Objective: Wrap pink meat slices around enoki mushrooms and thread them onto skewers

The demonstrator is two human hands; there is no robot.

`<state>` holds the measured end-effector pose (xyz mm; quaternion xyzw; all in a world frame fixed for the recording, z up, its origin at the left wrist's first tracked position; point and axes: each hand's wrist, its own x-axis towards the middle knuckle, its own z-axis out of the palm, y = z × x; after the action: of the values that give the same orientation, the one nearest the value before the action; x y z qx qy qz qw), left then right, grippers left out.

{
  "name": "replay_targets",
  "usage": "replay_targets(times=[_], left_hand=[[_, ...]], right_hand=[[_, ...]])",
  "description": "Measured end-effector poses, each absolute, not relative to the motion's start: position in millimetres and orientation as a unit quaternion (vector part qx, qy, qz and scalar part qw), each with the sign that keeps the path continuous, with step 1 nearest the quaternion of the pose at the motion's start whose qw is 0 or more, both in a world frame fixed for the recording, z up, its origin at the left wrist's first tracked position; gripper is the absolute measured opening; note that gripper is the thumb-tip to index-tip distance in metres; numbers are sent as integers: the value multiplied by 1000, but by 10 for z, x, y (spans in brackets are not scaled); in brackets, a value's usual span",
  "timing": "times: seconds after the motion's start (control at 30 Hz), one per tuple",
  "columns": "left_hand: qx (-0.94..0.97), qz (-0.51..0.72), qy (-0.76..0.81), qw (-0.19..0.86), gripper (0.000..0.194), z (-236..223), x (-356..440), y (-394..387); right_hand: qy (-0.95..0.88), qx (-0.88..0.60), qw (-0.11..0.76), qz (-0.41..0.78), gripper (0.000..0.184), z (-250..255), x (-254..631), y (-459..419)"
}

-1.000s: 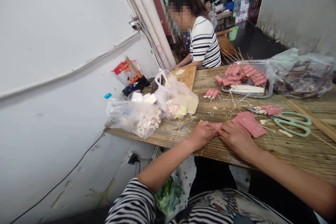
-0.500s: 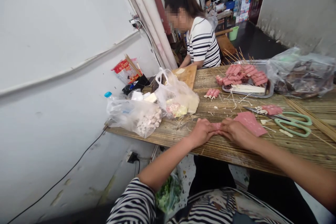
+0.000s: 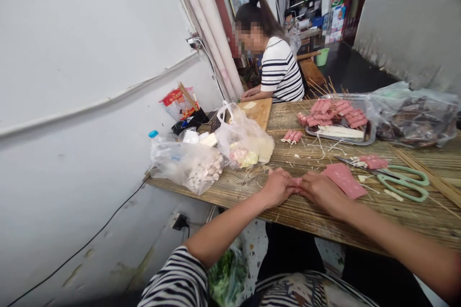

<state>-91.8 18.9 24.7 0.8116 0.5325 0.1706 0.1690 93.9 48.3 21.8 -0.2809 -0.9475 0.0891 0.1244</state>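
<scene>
Between my two hands, near the table's front edge, is a pink meat slice [image 3: 297, 183], rolled or folded and mostly hidden by fingers. My left hand [image 3: 278, 187] pinches its left end, and my right hand [image 3: 319, 188] closes over its right end. Flat pink meat slices [image 3: 345, 180] lie just right of my right hand. Beyond them, green-handled scissors [image 3: 403, 180] rest on the wood, with a meat roll [image 3: 373, 161] stuffed with enoki mushrooms by the blades. Another group of meat rolls [image 3: 292, 136] lies ahead of my hands.
A metal tray [image 3: 370, 136] holds skewered meat rolls. Right of it sits a plastic bag [image 3: 418, 112] with dark contents. Bags of mushrooms [image 3: 205, 170] and pale food [image 3: 248, 148] stand at left. Bamboo skewers [image 3: 428, 172] lie at right. A co-worker [image 3: 283, 69] sits behind a cutting board [image 3: 264, 112].
My hands stay in nearly the same place on the meat slice, fingers slightly shifted. The view has tilted a little, so the table and co-worker appear lower.
</scene>
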Motion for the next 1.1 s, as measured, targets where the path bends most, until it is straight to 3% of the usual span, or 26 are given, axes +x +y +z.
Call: replay_targets(times=[0.17, 0.33, 0.5, 0.67, 0.8, 0.97, 1.1], left_hand=[[789, 185, 568, 144, 19, 289, -871, 55], [834, 180, 521, -8, 26, 222, -863, -60], [866, 160, 467, -77, 25, 88, -890, -75], [862, 170, 471, -74, 28, 68, -877, -36], [860, 164, 481, -36, 30, 138, -854, 1], [854, 128, 503, 21, 33, 253, -825, 56], [846, 124, 516, 48, 31, 314, -815, 88]], right_hand=[[-936, -274, 56, 214, 37, 352, 912, 701], [-910, -277, -10, 308, 24, 348, 866, 926], [-896, -279, -29, 345, 18, 326, 845, 1050], [-885, -294, -42, 359, 18, 384, 846, 1087], [-893, -299, -12, 336, 18, 422, 900, 1003], [-958, -223, 116, 138, 33, 326, 1018, 725], [-959, -214, 169, 74, 37, 163, 1032, 604]])
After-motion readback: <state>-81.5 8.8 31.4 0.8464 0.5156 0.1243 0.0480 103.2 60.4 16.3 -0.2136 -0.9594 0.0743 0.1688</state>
